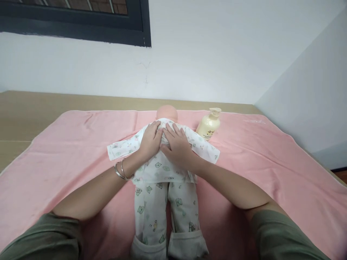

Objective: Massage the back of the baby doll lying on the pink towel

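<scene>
A baby doll [166,173] in white patterned pyjamas lies stretched out, its bald head [167,112] toward the wall and its sleeves spread to both sides. My left hand [151,140] rests flat on the upper part of the top, left of the middle, with bangles at the wrist. Beside it, my right hand [177,144] lies on the same cloth with its fingers spread. Neither hand holds anything. The doll's face does not show.
A cream pump bottle [208,125] stands near the doll's right-hand sleeve. Under everything is a pink blanket [252,155] on a wooden surface [32,108]. White walls [203,54] rise behind and at the right, with a dark window frame [81,29] at the upper left.
</scene>
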`<action>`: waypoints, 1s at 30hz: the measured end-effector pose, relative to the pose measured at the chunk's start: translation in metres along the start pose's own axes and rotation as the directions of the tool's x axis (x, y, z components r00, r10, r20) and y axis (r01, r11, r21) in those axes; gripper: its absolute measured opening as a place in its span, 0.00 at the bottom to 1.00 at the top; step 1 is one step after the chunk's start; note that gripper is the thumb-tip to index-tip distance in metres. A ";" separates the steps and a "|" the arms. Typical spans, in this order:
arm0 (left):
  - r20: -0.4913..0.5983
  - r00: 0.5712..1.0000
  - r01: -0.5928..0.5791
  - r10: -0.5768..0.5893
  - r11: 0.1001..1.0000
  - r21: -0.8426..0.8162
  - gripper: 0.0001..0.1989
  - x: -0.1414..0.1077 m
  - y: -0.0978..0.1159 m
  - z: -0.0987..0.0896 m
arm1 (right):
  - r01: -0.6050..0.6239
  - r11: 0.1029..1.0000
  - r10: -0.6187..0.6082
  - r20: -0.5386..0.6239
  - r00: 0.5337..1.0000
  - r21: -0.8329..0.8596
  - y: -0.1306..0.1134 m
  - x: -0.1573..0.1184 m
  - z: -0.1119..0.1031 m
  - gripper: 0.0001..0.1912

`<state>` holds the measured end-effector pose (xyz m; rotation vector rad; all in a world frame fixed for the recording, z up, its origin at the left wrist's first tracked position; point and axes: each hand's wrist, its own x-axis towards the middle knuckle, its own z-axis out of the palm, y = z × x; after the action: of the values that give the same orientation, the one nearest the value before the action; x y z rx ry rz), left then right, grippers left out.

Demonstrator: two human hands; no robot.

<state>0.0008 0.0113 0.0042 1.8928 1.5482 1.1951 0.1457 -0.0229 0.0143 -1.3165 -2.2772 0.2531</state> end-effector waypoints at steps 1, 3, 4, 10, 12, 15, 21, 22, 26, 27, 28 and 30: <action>-0.011 1.000 -0.019 0.019 1.000 0.013 0.24 -0.001 -0.001 0.001 | -0.025 0.999 0.025 -0.003 1.000 0.041 0.003 0.004 -0.001 0.30; -0.027 0.997 -0.065 0.067 0.997 0.044 0.23 -0.004 -0.003 0.003 | -0.056 0.994 0.058 -0.019 0.998 0.094 0.013 0.014 -0.004 0.30; -0.033 0.996 -0.083 0.085 0.995 0.062 0.23 -0.005 -0.003 0.004 | -0.059 0.994 0.061 -0.027 0.998 0.094 0.020 0.020 -0.005 0.29; -0.038 0.994 -0.095 0.099 0.992 0.085 0.23 -0.008 -0.003 0.006 | -0.072 0.994 0.069 -0.039 0.997 -0.084 0.045 0.035 -0.006 0.28; -0.046 0.995 -0.087 0.090 0.994 0.069 0.23 -0.008 -0.004 0.006 | 0.002 0.988 -0.009 -0.046 0.999 -0.153 0.031 0.022 -0.003 0.28; -0.048 0.994 -0.098 0.100 0.994 0.042 0.22 -0.007 -0.006 0.005 | 0.153 0.971 -0.165 -0.049 0.985 -0.181 0.002 -0.001 0.003 0.29; -0.033 0.993 -0.111 0.111 0.994 0.013 0.21 -0.006 -0.006 0.004 | 0.202 0.977 -0.196 0.078 0.977 -0.072 0.014 0.011 -0.003 0.29; -0.032 0.993 -0.109 0.110 0.994 0.017 0.21 -0.006 -0.006 0.005 | 0.188 0.980 -0.181 0.104 0.978 -0.066 0.024 0.019 -0.007 0.29; -0.059 0.995 -0.076 0.079 0.996 0.044 0.24 -0.007 -0.006 0.007 | 0.059 0.993 -0.049 0.098 0.994 -0.099 0.041 0.033 -0.014 0.29; -0.061 0.996 -0.062 0.066 0.996 0.056 0.25 -0.008 -0.006 0.008 | 0.020 0.992 -0.012 0.066 0.998 -0.121 0.037 0.029 -0.013 0.29; -0.062 0.997 -0.042 0.047 0.997 0.071 0.25 -0.008 -0.007 0.008 | -0.011 0.989 0.014 0.024 1.000 -0.145 0.030 0.022 -0.011 0.30; -0.059 0.998 0.003 0.004 0.994 0.109 0.27 -0.008 -0.009 0.009 | -0.009 0.983 0.000 -0.049 0.999 -0.186 0.012 0.005 -0.005 0.29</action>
<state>0.0023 0.0082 -0.0101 1.9418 1.6758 1.1999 0.1552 -0.0125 0.0153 -1.4032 -2.3024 0.0087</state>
